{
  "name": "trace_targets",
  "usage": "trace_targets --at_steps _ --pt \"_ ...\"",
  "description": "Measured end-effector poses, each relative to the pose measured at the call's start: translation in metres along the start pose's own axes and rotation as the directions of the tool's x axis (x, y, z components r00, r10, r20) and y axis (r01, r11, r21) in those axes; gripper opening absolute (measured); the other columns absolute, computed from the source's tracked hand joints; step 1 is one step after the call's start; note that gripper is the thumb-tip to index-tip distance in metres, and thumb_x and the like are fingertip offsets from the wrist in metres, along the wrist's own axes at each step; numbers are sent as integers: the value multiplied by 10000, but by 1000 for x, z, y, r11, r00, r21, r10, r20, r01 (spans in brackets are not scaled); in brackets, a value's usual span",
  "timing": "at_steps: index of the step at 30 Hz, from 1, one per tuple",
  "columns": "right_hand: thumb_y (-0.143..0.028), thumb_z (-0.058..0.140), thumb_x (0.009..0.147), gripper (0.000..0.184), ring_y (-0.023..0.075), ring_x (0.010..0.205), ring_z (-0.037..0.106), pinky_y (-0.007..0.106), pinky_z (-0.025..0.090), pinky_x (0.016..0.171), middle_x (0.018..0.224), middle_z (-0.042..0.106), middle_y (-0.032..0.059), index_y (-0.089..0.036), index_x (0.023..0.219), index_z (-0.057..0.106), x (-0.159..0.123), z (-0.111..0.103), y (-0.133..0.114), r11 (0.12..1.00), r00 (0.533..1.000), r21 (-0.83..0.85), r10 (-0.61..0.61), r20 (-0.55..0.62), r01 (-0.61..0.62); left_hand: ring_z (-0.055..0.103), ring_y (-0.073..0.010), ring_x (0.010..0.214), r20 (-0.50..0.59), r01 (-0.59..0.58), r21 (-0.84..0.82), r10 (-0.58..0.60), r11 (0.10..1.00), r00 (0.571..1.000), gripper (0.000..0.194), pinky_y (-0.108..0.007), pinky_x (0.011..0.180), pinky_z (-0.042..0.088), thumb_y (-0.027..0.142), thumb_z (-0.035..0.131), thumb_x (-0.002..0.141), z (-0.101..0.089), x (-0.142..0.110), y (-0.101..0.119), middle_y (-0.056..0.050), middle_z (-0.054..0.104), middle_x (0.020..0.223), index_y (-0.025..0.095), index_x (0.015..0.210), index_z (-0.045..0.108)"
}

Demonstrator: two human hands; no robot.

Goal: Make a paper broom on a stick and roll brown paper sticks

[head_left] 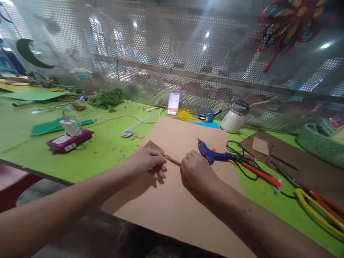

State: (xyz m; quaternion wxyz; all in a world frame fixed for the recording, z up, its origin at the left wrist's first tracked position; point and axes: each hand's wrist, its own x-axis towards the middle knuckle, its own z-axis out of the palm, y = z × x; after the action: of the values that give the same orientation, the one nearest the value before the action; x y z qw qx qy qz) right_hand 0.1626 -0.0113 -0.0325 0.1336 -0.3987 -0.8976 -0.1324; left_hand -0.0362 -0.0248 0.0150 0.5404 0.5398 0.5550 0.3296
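Note:
A small broom-like piece with a fringe of thin brown strips (155,146) and a narrow rolled brown handle (175,160) lies across between my hands, just above a large tan paper sheet (161,215). My right hand (197,170) is closed around the handle's right end. My left hand (149,161) is closed over the piece near the fringe, its thumb and forefinger pinched together where a thin yellowish strand shows. The other left fingers hang curled below. To the right of my right hand, a blue glue gun (211,152) rests on the sheet, nozzle pointing up and left.
Scissors with yellow and red handles (309,200) and an orange-handled tool (262,173) lie right. A white bottle (233,116) and green basket (317,143) stand behind. Left is a purple power strip (70,141) with a white cable. A perforated screen (150,53) closes the back.

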Motion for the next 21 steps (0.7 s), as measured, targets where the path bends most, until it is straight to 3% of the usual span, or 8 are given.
trace_targets --at_steps 3,5,9,14,17,21 --pt "-94 558 824 138 236 764 470 355 320 653 740 597 107 -133 711 625 -1 0 0 1000 1000 6 -16 7 16 586 -169 645 -49 -297 191 312 935 949 57 -261 619 449 251 694 690 -6 9 -1 -39 680 681 207 693 729" --pt "-80 551 829 142 235 776 471 353 322 655 747 599 108 -128 721 631 -2 -1 -1 1000 1000 10 -14 10 13 570 -187 771 10 -443 297 461 846 887 76 -279 735 429 214 733 659 -6 20 -3 -32 689 781 235 731 749" --pt "-86 547 850 149 223 786 483 340 322 643 761 600 91 -134 732 625 -4 -2 -1 1000 1000 24 8 12 -8 540 -204 847 195 -617 414 597 669 778 74 -314 810 376 169 694 738 1 33 -13 -43 672 809 224 720 740" --pt "-104 532 888 185 189 761 492 318 323 635 767 579 63 -148 727 611 -4 -4 0 995 998 80 50 25 -52 515 -198 827 443 -781 543 684 310 579 246 -314 740 382 231 506 935 4 38 -19 -80 628 824 181 814 714" --pt "-119 529 907 214 174 713 475 316 305 611 757 557 49 -154 715 616 -3 -7 2 988 995 122 87 47 -92 520 -191 811 462 -800 511 684 314 564 258 -306 726 390 255 503 948 1 45 -20 -81 621 810 176 829 718" --pt "-138 558 909 194 200 774 485 325 312 631 782 571 59 -155 733 636 0 -11 7 983 990 153 85 113 -102 535 -180 790 460 -787 514 665 341 588 274 -291 709 392 292 506 954 -1 54 -22 -74 629 810 185 855 738"
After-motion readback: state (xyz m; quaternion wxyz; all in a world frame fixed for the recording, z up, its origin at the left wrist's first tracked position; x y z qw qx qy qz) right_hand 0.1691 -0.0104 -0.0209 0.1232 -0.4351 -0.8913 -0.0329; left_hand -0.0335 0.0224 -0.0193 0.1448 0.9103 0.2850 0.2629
